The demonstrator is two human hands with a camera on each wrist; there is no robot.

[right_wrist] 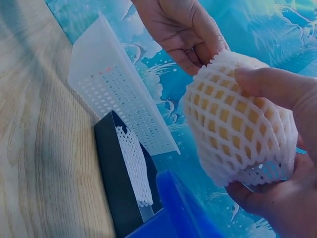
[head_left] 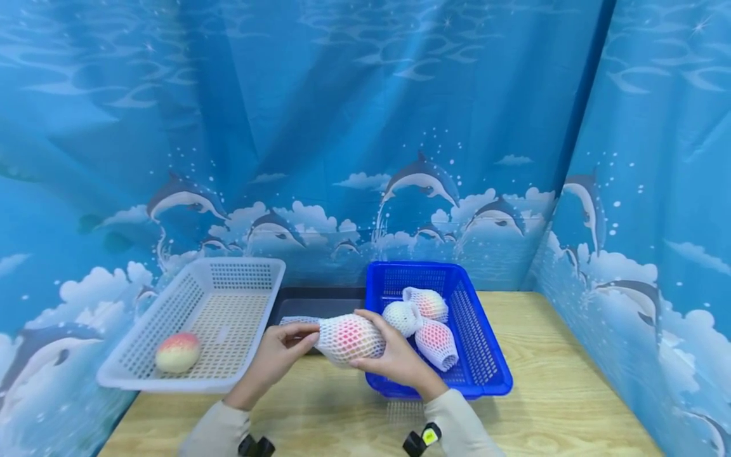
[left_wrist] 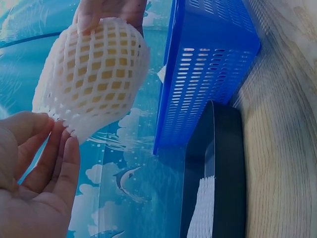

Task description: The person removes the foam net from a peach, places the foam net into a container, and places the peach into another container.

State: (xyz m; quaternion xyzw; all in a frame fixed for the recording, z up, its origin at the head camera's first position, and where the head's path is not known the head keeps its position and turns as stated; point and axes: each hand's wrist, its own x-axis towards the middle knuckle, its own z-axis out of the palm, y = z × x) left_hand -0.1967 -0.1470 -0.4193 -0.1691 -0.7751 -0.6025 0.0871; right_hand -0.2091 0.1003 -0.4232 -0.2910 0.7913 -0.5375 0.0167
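Note:
A peach in a white foam net [head_left: 350, 339] is held up between both hands, over the table's middle. Fingertips of the left hand [head_left: 276, 355] pinch the net's gathered end at the left. From the other side the right hand [head_left: 402, 358] grips the netted peach, thumb on one face and fingers on the opposite one. In the right wrist view, yellowish skin shows through the mesh of the netted peach [right_wrist: 228, 119], and the net's end nearest the right hand gapes. The left wrist view shows the left hand [left_wrist: 39, 178] with thumb and fingers closed on the net's edge.
Several netted fruits [head_left: 436, 343] lie in the blue basket [head_left: 502, 374] at the right. A bare peach [head_left: 178, 353] sits in the white basket [head_left: 171, 384] at the left. Between them a black tray [head_left: 325, 298] holds a flat foam net [right_wrist: 133, 163]. A dolphin-print curtain [head_left: 342, 127] hangs behind.

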